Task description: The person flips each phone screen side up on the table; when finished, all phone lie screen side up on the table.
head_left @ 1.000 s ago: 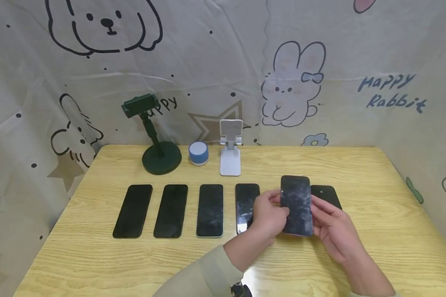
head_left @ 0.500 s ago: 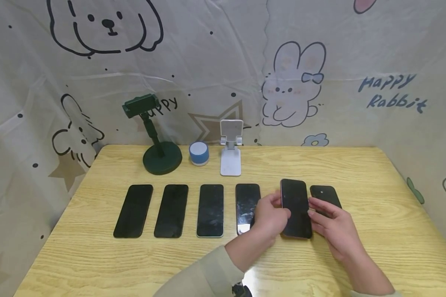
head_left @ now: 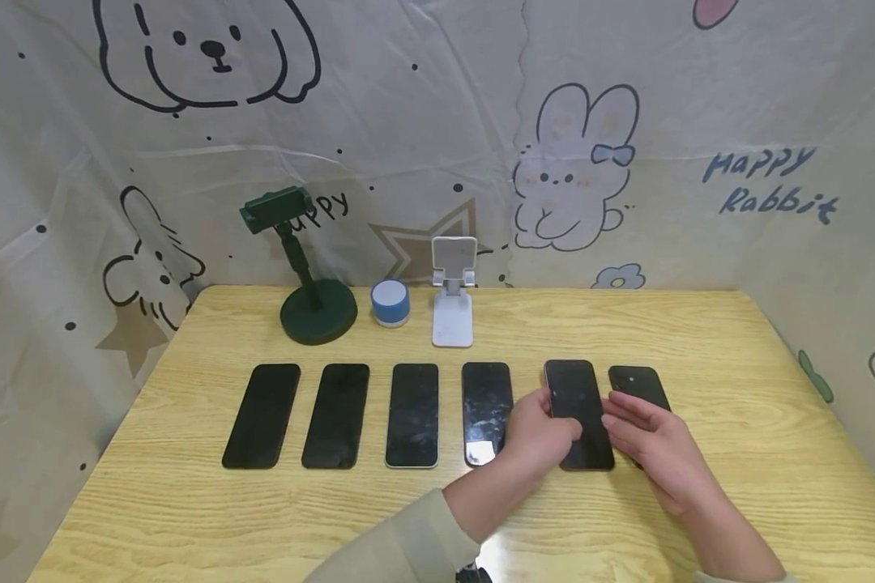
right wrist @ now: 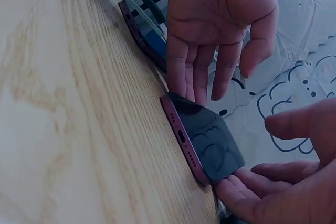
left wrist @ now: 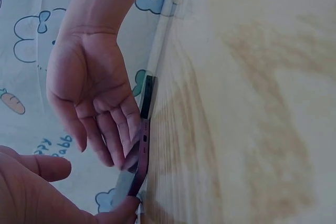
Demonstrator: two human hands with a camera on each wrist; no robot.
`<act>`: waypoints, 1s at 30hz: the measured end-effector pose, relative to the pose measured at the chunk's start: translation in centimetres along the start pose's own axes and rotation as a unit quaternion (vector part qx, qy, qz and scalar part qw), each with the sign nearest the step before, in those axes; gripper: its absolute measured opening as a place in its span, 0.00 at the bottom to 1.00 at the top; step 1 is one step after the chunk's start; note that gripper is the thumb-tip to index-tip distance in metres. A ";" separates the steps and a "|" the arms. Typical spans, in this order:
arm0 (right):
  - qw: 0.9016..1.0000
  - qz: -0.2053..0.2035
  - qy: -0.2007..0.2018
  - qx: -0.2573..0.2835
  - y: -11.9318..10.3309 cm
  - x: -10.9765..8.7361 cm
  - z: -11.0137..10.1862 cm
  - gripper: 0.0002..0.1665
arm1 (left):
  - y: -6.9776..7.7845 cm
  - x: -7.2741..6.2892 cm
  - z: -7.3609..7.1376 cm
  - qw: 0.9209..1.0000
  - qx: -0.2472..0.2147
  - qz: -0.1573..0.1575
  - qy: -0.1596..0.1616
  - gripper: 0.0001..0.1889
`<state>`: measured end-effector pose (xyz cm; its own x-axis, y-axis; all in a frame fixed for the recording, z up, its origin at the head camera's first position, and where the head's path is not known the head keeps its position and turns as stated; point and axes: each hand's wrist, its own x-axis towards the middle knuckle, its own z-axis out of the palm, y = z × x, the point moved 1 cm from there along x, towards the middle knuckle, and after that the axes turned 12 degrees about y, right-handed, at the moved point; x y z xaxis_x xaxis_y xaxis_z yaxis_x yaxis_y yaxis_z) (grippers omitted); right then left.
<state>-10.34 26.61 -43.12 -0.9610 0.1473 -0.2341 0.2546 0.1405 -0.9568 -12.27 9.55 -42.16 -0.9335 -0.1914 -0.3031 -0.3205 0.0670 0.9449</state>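
A dark-screened phone (head_left: 583, 405) with a purplish-red edge lies face up on the table between my hands. At its left edge my left hand (head_left: 539, 433) touches with extended fingers, and its thumb stands apart above the screen. My right hand (head_left: 659, 449) has straight fingers at the phone's right edge, thumb raised. The wrist views show the charging-port edge of the phone (right wrist: 185, 137) between the fingertips of both hands. Partly covered by the right hand, another dark phone (head_left: 638, 383) shows a small bright dot near its top.
Several dark phones (head_left: 411, 417) lie in a row to the left on the wooden table (head_left: 262, 518). Behind them stand a dark green phone stand (head_left: 317, 312), a small blue-and-white cylinder (head_left: 390, 304) and a white folding stand (head_left: 453, 312). A printed cloth (head_left: 423, 121) hangs behind.
The phone between my hands has come down from a raised, tilted pose to lie on the table, in line with the row. My fingers have loosened from its edges.
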 end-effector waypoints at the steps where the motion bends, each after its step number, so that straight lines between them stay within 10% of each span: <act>1: 1.000 0.001 -0.004 -0.005 0.0 0.0 0.0 0.39 | 0.0 -0.1 0.0 1.000 0.001 0.001 -0.003 0.30; 21: 0.997 -0.024 -0.033 -0.061 -0.4 -0.2 0.1 0.42 | -0.2 -0.7 -0.2 0.998 0.065 0.020 -0.018 0.37; 30: 0.979 -0.080 0.028 -0.183 -0.9 0.2 -2.1 0.38 | 0.3 -1.8 0.9 0.990 0.096 0.078 -0.068 0.37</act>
<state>-10.49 28.54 -41.92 -0.9870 0.1468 -0.0659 0.1322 0.5061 -0.8523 -10.88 10.82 -41.43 -0.9830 -0.0303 -0.1812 -0.1825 0.2721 0.9448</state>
